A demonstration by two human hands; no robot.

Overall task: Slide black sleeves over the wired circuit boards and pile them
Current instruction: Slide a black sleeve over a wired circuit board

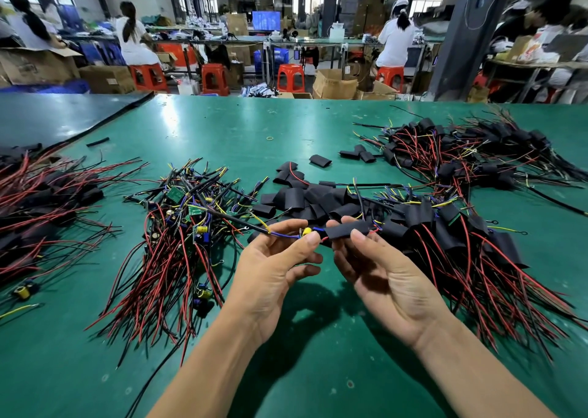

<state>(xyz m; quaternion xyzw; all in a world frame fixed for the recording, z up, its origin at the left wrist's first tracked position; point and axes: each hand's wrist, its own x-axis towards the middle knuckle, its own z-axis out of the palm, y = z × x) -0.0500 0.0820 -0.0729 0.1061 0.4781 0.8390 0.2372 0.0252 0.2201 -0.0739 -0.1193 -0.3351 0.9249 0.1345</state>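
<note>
Head view: black sleeve (pixel 348 230) was pinched part-way on by right fingers (pixel 359 238), wires (pixel 284 234) by left fingers (pixel 310 238); many boards (pixel 174 194) were left bare.

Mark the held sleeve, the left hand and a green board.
held sleeve (pixel 347 231): head view, middle of tube.
left hand (pixel 270 266): head view, palm.
green board (pixel 174 194): head view, its face.

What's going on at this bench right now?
A person is sleeving a wired circuit board. The left hand pinches the board's wires, and the right hand pinches a black sleeve partly over it. On the green table, bare boards are heaped at left, loose sleeves behind the hands, sleeved ones at right.
</note>
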